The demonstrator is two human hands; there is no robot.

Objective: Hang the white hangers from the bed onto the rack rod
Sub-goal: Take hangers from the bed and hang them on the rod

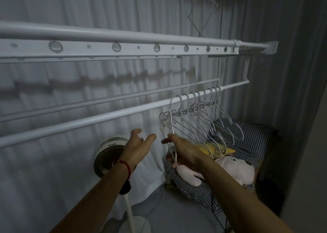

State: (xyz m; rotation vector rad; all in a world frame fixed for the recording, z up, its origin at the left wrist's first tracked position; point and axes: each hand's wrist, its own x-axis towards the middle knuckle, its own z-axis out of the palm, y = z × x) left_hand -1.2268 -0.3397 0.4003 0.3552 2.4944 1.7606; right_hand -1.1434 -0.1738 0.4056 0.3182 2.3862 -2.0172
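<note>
Several white hangers [203, 108] hang side by side on the right part of the front lower rack rod [106, 116]. My right hand [185, 151] holds one more white hanger [170, 119] by its lower part, just left of that row. Its hook stands slightly above the rod; I cannot tell whether it rests on it. My left hand [138, 146] is raised below the rod, left of the held hanger, fingers spread and touching nothing. It wears a red string at the wrist.
A second thin rod [106, 100] runs behind the front one, and a wide rack beam with round holes [123, 46] runs above. Below stand a white fan [108, 149], checked bedding [256, 137], a pink plush toy [235, 169] and something yellow [208, 148]. A pale curtain hangs behind.
</note>
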